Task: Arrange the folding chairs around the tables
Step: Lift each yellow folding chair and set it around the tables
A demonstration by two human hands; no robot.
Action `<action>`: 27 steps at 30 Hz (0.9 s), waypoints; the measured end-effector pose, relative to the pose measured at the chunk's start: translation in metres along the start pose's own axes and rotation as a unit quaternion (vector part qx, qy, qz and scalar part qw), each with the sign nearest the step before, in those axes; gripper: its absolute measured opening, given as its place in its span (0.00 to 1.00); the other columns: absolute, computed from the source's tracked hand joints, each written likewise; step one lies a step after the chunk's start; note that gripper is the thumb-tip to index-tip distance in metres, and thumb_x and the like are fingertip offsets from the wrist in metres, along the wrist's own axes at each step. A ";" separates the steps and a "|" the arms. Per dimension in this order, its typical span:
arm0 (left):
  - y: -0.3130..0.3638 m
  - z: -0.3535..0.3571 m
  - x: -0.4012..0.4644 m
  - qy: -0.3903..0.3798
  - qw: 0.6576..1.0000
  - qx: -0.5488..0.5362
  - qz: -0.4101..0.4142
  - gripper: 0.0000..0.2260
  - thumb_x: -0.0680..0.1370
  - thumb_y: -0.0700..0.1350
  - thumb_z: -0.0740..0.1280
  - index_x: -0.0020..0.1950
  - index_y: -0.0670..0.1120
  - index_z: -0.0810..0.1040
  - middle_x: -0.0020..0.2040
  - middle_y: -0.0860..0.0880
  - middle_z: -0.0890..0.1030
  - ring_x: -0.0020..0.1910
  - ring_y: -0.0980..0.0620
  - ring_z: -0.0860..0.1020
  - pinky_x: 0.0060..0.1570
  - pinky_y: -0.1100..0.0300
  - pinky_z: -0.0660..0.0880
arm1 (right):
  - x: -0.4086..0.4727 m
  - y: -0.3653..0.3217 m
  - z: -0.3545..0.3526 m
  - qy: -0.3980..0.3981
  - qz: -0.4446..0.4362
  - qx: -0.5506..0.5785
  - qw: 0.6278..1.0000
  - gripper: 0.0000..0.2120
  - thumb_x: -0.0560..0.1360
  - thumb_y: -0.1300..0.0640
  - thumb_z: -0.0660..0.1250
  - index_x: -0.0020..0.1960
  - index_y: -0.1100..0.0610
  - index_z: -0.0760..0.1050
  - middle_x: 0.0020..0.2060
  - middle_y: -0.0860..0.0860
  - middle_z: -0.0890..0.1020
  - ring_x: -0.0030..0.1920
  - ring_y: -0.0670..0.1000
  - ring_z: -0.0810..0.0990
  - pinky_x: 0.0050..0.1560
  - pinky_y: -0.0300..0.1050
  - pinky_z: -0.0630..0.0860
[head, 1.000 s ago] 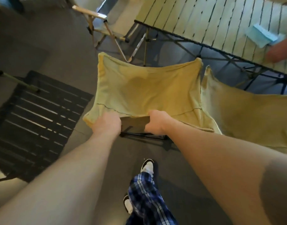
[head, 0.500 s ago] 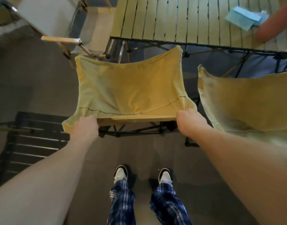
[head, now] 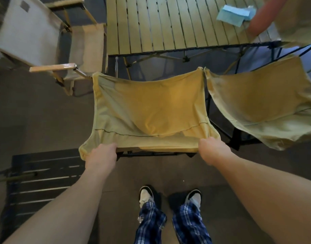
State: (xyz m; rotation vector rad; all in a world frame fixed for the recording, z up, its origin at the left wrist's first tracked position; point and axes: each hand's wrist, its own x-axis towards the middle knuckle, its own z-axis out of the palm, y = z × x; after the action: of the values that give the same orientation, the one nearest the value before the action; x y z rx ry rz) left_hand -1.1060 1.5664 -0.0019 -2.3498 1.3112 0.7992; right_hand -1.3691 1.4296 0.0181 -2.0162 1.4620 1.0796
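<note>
A yellow fabric folding chair (head: 151,110) stands in front of me, facing the slatted folding table (head: 165,23). My left hand (head: 101,155) grips the left end of its back edge, and my right hand (head: 212,150) grips the right end. A second yellow fabric chair (head: 262,104) stands right beside it, their front corners almost touching. A beige chair with wooden armrests (head: 51,44) sits at the table's left end.
A black slatted table (head: 42,178) stands low at my left. Another person's arm (head: 262,18) and a blue cloth (head: 233,13) are on the far right of the table. My feet (head: 168,196) stand on dark floor behind the chair.
My hands have spread from the middle of the back edge out to its two corners. The chair now sits square to the table and close against the second yellow chair.
</note>
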 end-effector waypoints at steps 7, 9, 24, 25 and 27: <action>-0.002 0.021 -0.013 -0.002 1.000 -0.003 0.000 0.09 0.80 0.40 0.58 0.49 0.49 0.76 0.39 0.47 0.77 0.38 0.46 0.79 0.42 0.50 0.81 | -0.011 0.004 0.009 -0.012 0.003 -0.018 1.000 0.09 0.76 0.67 0.57 0.52 0.58 0.70 0.39 0.52 0.66 0.48 0.57 0.73 0.43 0.48 0.72; -0.004 0.024 -0.015 -0.006 1.000 -0.004 -0.004 0.09 0.80 0.40 0.58 0.47 0.49 0.77 0.38 0.47 0.77 0.37 0.46 0.79 0.42 0.50 0.81 | -0.011 0.004 0.011 -0.010 0.002 -0.021 1.000 0.08 0.76 0.68 0.57 0.51 0.58 0.70 0.40 0.52 0.67 0.50 0.58 0.75 0.42 0.48 0.72; 0.025 0.000 -0.026 -0.109 0.988 0.103 -0.026 0.08 0.76 0.44 0.61 0.53 0.48 0.77 0.44 0.48 0.76 0.42 0.47 0.76 0.43 0.52 0.74 | -0.036 0.006 0.009 -0.006 -0.025 -0.021 0.999 0.15 0.75 0.69 0.58 0.58 0.59 0.74 0.38 0.52 0.69 0.45 0.57 0.74 0.43 0.50 0.70; 0.034 -0.008 -0.027 -0.115 0.988 0.104 -0.017 0.09 0.75 0.44 0.62 0.53 0.48 0.78 0.44 0.48 0.76 0.43 0.46 0.77 0.45 0.52 0.75 | -0.044 0.007 0.003 -0.006 -0.026 -0.007 1.000 0.15 0.75 0.68 0.59 0.59 0.59 0.74 0.39 0.52 0.69 0.46 0.57 0.73 0.44 0.50 0.70; 0.063 -0.034 -0.029 -0.109 0.988 0.107 0.017 0.09 0.74 0.44 0.62 0.52 0.48 0.78 0.46 0.47 0.76 0.45 0.45 0.77 0.49 0.51 0.77 | -0.066 0.017 -0.016 0.017 -0.023 0.027 0.999 0.17 0.75 0.66 0.60 0.62 0.58 0.72 0.43 0.52 0.69 0.46 0.57 0.72 0.44 0.51 0.70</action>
State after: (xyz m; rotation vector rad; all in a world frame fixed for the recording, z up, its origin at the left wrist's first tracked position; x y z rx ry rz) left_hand -1.1612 1.5351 0.0423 -2.0176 1.2773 0.8517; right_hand -1.3891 1.4522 0.0817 -2.0296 1.4398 0.9809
